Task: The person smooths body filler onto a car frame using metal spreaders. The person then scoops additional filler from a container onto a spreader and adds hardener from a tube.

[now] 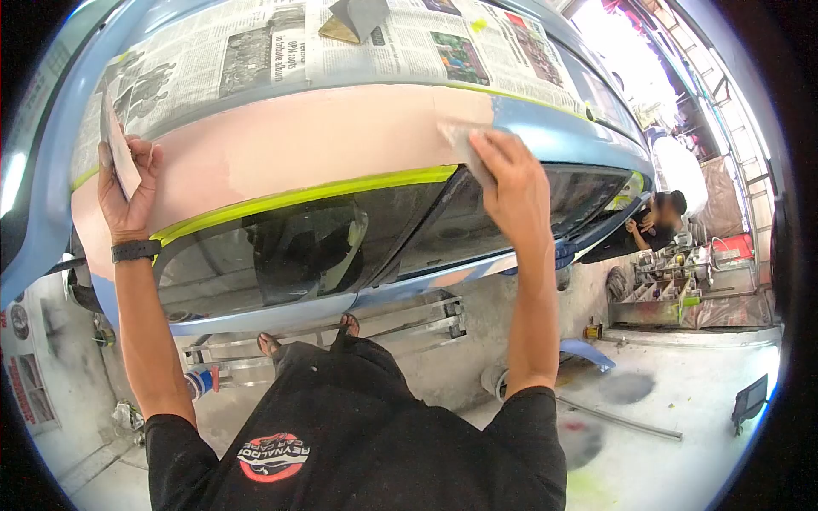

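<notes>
My left hand (129,192) is closed around a thin flat putty board (121,149), pale pink on the face turned inward. It is raised by the left end of the car roof edge. In my right hand (515,187) is a grey putty spreader (467,146), slightly blurred, laid against the roof edge near the right end of the pink putty (332,128). This smooth pink band runs along the blue car's roof rail (545,128). Yellow-green masking tape (307,196) borders it below, above the side window (281,255).
Newspaper (187,77) covers the roof, with a folded grey sheet (362,17) on it. Another person (656,226) crouches at the car's right end near a rack of tools (673,277). A metal step bench (409,328) stands by my feet. A blue panel piece (586,353) lies on the floor.
</notes>
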The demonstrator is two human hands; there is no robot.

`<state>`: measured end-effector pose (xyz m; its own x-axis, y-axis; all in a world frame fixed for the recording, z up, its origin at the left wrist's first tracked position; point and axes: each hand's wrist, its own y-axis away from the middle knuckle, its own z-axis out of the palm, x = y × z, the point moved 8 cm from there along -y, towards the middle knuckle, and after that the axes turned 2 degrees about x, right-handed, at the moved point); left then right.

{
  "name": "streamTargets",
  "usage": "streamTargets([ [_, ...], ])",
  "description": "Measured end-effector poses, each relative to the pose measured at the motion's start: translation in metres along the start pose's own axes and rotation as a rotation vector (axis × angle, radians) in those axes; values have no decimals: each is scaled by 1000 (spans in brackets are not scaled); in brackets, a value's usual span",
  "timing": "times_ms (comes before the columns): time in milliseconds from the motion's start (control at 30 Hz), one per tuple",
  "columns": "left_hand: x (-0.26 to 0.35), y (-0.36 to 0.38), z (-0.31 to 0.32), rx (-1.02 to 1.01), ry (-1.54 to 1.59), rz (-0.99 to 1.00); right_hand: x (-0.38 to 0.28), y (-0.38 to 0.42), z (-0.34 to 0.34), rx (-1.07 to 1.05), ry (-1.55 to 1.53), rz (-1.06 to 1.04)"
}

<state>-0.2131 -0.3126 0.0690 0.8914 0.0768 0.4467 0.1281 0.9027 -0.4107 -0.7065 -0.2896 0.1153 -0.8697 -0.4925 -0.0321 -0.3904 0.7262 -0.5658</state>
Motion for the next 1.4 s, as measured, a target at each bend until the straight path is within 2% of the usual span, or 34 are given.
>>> streamTargets([
  [200,2,0,-6,33,8,-2,-1,-66,2,-78,-6,44],
  [367,2,0,-4,31,-35,1,1,-75,15,-143,-28,23],
  [533,0,1,0,25,-58,14,-10,-51,8,-80,-67,-168],
  [600,0,2,0,42,-28,14,-13,-36,9,-73,-36,-185],
  [933,3,0,-1,9,-36,4,2,36,45,61,44,-144],
  [1100,5,-1,-4,37,-13,13,5,51,34,11,110,-148],
  [1200,0,-2,3,-30,-14,-11,10,30,11,39,64,-93],
  [1267,0,0,2,-4,0,-12,11,3,-6,92,27,-43],
  [1400,1,0,-3,53,10,-17,14,-43,3,74,-39,-15],
])
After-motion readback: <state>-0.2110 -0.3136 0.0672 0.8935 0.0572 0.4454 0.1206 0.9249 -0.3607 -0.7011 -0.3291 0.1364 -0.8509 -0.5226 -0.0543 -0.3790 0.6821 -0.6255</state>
